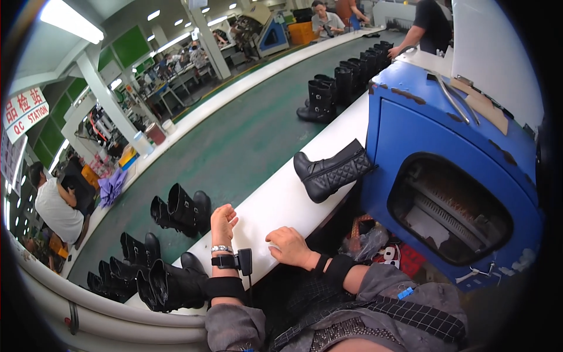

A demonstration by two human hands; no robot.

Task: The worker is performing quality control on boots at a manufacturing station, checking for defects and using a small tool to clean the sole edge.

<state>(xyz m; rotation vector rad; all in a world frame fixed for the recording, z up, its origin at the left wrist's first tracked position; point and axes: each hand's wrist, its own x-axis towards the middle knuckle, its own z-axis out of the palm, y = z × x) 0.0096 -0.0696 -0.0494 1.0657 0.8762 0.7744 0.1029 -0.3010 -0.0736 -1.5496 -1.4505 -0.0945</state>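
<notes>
Fingers: those of the left hand point(223, 226) loosely curled, those of the right hand point(290, 246) bent, thumb side up; neither grasps anything visible. Both hands hover over or rest on the white bench point(252, 205); contact cannot be told. Dial centred on the right hand, 12 at top of view: left hand between 9 and 10.

At 8 o'clock, beside the left forearm: black boots point(170, 284), upright. At 10 o'clock, just beyond the left hand: black buckled boots point(185, 208), leaning slightly.

At 1 o'clock, apart from both hands: single black boot point(337, 170) lying on its side on the bench, toe toward 10, shaft opening toward the blue machine point(434, 129) at 2 o'clock. Shaft carries a quilted panel.

Handling (estimate): moderate weight, bulk of it in sole and heel; shaft pliable, likely to fold under a pinch; smooth upper may slip slightly; not fragile, though the surface could scuff. Best hold: palm round the ankle, or shaft with the other hand under the heel.

Farther, past 12: upright boots point(325, 97) in a row on the green belt point(252, 141). Beyond, toward 1: a co-worker in black point(433, 26).
</notes>
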